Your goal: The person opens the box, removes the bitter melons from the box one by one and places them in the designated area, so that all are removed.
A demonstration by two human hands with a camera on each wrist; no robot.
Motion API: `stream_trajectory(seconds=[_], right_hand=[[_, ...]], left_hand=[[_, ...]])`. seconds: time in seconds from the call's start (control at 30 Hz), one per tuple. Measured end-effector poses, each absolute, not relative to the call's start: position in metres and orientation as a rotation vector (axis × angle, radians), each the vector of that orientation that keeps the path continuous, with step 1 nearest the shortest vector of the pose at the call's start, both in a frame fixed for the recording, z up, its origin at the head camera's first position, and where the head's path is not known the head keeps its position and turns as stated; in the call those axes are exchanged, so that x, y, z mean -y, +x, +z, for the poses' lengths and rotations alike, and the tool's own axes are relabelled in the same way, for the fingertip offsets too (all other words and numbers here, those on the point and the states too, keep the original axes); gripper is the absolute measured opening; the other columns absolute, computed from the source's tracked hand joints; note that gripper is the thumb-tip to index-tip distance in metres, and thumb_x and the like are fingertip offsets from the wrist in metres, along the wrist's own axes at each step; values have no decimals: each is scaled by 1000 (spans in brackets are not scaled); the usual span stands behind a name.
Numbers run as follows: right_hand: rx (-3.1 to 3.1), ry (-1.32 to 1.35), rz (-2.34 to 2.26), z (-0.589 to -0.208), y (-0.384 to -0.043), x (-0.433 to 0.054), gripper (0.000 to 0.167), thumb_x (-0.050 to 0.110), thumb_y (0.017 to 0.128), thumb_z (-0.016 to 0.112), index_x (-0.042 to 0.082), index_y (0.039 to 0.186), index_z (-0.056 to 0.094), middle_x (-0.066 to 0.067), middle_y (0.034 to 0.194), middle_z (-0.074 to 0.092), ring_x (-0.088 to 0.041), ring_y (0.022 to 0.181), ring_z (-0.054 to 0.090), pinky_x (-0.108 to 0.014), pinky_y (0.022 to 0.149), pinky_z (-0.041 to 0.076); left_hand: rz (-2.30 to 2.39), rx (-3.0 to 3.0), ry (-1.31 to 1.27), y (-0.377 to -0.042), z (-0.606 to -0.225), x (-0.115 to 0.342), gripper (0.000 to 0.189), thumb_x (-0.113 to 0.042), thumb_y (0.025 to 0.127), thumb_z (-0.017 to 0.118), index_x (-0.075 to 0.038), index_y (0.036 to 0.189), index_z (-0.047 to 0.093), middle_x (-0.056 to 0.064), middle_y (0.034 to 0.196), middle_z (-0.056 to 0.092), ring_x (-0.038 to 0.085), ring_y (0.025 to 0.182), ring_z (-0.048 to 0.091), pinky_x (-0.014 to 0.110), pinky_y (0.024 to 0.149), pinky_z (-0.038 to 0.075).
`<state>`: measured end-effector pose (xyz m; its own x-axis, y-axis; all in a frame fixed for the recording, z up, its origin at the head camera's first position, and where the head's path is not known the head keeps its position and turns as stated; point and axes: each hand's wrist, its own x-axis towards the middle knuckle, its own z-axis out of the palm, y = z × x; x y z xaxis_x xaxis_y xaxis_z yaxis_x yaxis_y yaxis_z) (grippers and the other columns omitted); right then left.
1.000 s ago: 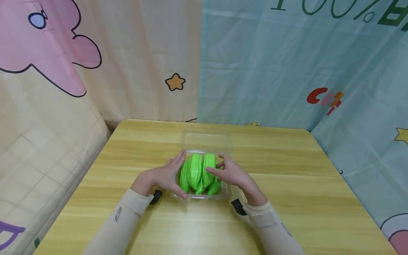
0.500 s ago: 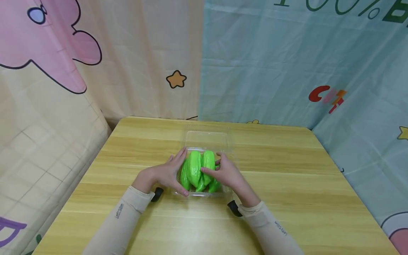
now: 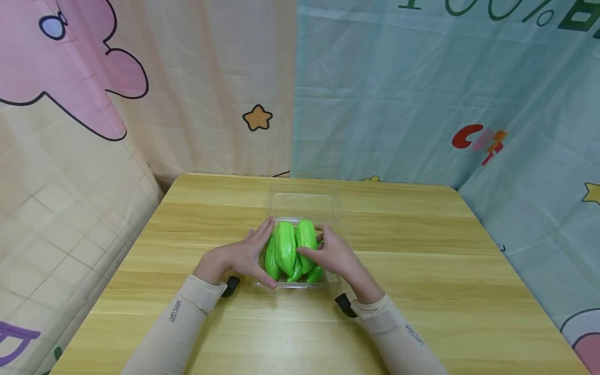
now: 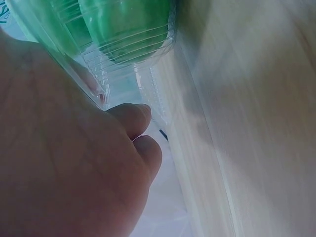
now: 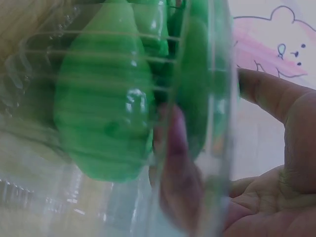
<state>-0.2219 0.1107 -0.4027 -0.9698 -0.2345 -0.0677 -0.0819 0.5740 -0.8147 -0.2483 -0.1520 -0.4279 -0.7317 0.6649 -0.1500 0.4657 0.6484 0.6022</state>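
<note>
Since a second ago, the right hand (image 3: 334,253) has edged inward, pinching the upper-right green starfruit-like piece (image 3: 307,233); the left hand (image 3: 242,256), fingers outstretched, rests against the left side of the clear plastic box (image 3: 291,285). Arranging looks well advanced: the visible pieces lie inside, while beyond, the lid (image 3: 304,205) stands open, presumably left to close. Lower pieces are partly covered, their count uncertain; the right-wrist view is blurred.

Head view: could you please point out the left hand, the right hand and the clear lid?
Left hand (image 3: 245,258), head view: on its back.
Right hand (image 3: 335,255), head view: on its back.
Clear lid (image 3: 303,205), head view: middle of its panel.
</note>
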Motion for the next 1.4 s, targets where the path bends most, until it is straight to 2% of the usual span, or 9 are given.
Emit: stream_trajectory(seconds=[0.13, 0.43, 0.57, 0.67, 0.83, 1.13, 1.27, 1.4], right_hand=[[-2607, -280, -1411, -398, -222, -114, 77, 31, 88, 79, -1, 147, 41, -18, 113, 62, -27, 95, 64, -35, 70, 59], [-2536, -239, -1540, -383, -227, -137, 75, 30, 90, 77, 3, 150, 39, -20, 127, 57, -34, 111, 60, -42, 84, 56], [-2531, -196, -1570, -376, -230, -153, 76, 31, 90, 77, 6, 150, 38, -20, 133, 55, -36, 117, 58, -44, 87, 55], [-2545, -160, -1582, -372, -232, -166, 77, 32, 90, 77, 7, 151, 38, -21, 137, 53, -37, 120, 57, -46, 89, 54], [-2517, -137, -1650, -371, -239, -190, 77, 29, 92, 76, 3, 152, 34, -24, 142, 48, -40, 125, 54, -52, 95, 52], [-2477, -55, -1672, -378, -254, -238, 81, 26, 95, 72, -2, 156, 26, -31, 150, 39, -44, 130, 48, -50, 98, 50], [-2461, 13, -1643, -387, -259, -259, 80, 25, 99, 67, -3, 158, 20, -33, 153, 32, -46, 129, 48, -53, 102, 46], [-2457, 98, -1622, -396, -261, -279, 78, 21, 102, 62, -6, 158, 16, -35, 153, 29, -46, 130, 47, -51, 103, 45]], left_hand=[[781, -2510, 913, -248, -428, 152, 153, -57, 65, 91, -1, 157, -18, 17, 163, -26, 47, 147, -14, 59, 117, -5], [778, -2512, 911, -247, -427, 151, 152, -54, 65, 92, -2, 156, -19, 17, 163, -26, 45, 148, -14, 58, 117, -5], [757, -2516, 925, -247, -426, 151, 152, -54, 65, 91, -1, 156, -18, 16, 163, -26, 39, 149, -14, 55, 118, -7], [765, -2512, 927, -246, -426, 151, 152, -54, 65, 92, 0, 156, -17, 17, 163, -25, 40, 148, -14, 56, 118, -7], [777, -2513, 902, -246, -425, 153, 154, -54, 63, 93, 0, 157, -17, 18, 163, -23, 46, 147, -13, 58, 117, -6], [765, -2498, 846, -243, -418, 157, 154, -52, 64, 93, -3, 157, -19, 15, 163, -25, 46, 147, -14, 59, 117, -2], [749, -2497, 824, -242, -417, 158, 154, -52, 64, 93, -4, 156, -20, 13, 163, -27, 48, 147, -14, 59, 117, -2], [739, -2495, 824, -241, -416, 157, 154, -52, 64, 93, -3, 156, -20, 15, 163, -26, 49, 146, -13, 60, 117, -2]])
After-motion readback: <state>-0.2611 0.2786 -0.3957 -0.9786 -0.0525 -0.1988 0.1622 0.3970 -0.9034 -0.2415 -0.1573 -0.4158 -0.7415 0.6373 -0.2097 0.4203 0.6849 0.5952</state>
